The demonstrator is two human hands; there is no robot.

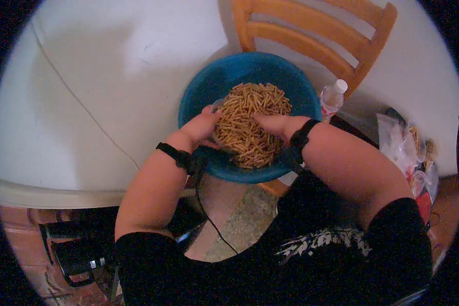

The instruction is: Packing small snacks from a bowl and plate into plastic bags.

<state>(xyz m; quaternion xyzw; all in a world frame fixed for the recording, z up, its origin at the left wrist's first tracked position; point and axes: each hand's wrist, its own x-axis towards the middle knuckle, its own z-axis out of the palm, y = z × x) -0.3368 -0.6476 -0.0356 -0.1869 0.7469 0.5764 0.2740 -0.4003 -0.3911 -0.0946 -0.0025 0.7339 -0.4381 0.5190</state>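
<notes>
A round blue plastic basin point(214, 72) stands before me with a heap of short brown stick-shaped pellets point(252, 103) in it. At the heap's left side, my left hand point(204, 124) grips what looks like a clear plastic container point(216, 104); only part of its rim shows, and pellets hide the rest. From the right, my right hand point(275, 124) reaches into the basin, its thumb lying over the pellets. Its fingers are hidden below the heap, so whether they are closed on anything cannot be seen. Both wrists wear black straps.
To the left is a white tabletop point(99, 153) with a thin cord point(76, 97) across it. A wooden chair point(302, 30) stands behind the basin. On the right are a clear bottle with a white cap point(332, 97) and clear plastic bags point(397, 143). A black cable point(214, 225) hangs below my left wrist.
</notes>
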